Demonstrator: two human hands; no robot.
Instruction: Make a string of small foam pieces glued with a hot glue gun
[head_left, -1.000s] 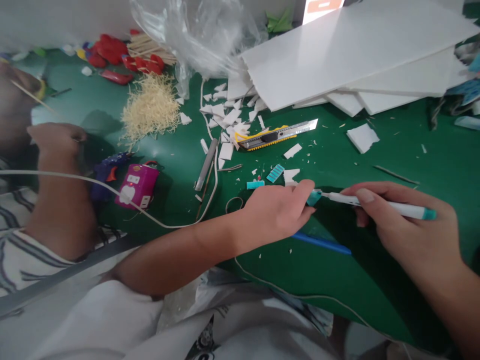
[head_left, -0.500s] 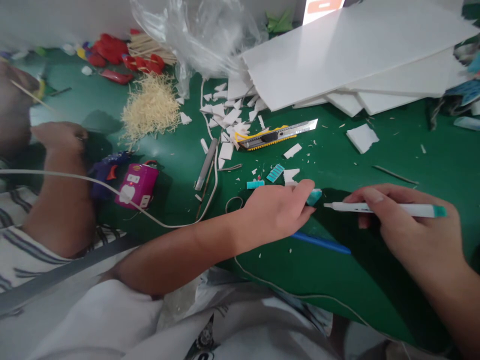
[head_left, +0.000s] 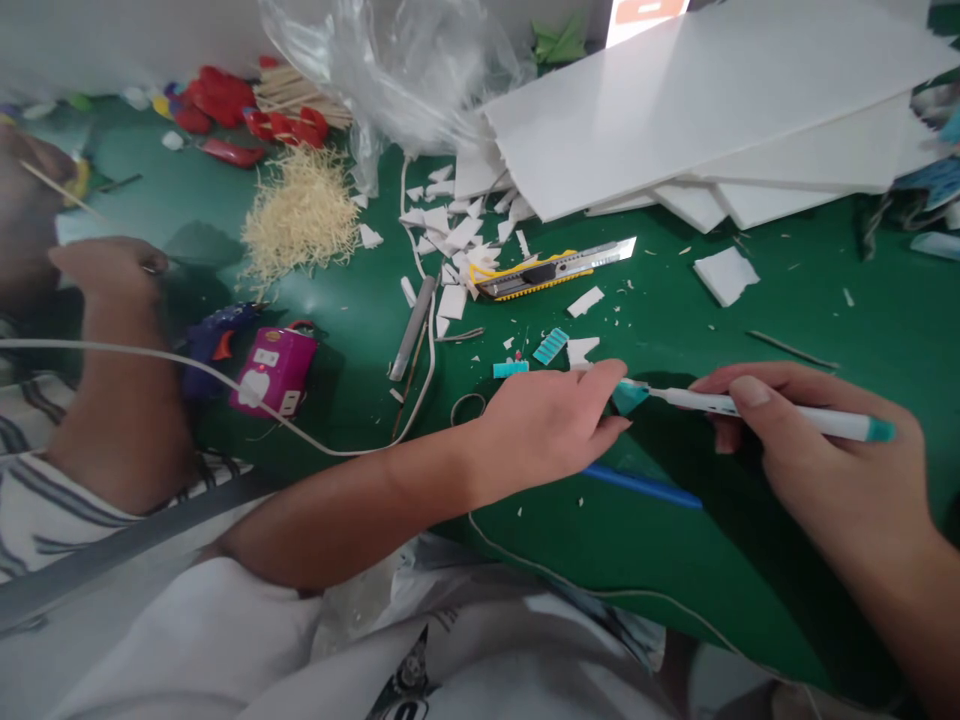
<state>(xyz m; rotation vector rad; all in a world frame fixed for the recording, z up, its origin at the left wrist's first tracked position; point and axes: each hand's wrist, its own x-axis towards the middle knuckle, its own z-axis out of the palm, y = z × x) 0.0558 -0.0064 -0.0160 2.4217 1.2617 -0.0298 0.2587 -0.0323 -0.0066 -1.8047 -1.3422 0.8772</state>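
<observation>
"A small teal piece with a pale top edge [head_left: 631,397], that's what they have there?"

"Yes, in the left hand [head_left: 551,425]. Thumb and forefinger are clamped on it, and its free end sticks out past the fingertips."

"And the right hand [head_left: 817,445]?"

"Fingers wrapped on a slim white marker with a teal end [head_left: 832,423], held nearly flat, the tip aimed at the piece. From here I can't tell whether it touches or sits just beside."

"What's lying around that pinch?"

"Just beyond the left knuckles, a flat teal rectangle with pale stripes [head_left: 551,346], and left of that a narrow teal strip [head_left: 511,371]. A ragged white scrap [head_left: 583,352] is right behind the fingers. Nearer the body, a long thin blue stick [head_left: 652,488] comes out from below the hand."

"I see a blade, too."

"A yellow-and-black cutter with a bare metal blade [head_left: 555,275], farther out from the grip, its handle end against a heap of broken white scraps [head_left: 461,235]."

"And well to the left?"

"A magenta power box [head_left: 275,365] with a white plug, and past it a co-worker's forearm [head_left: 124,390]."
</observation>
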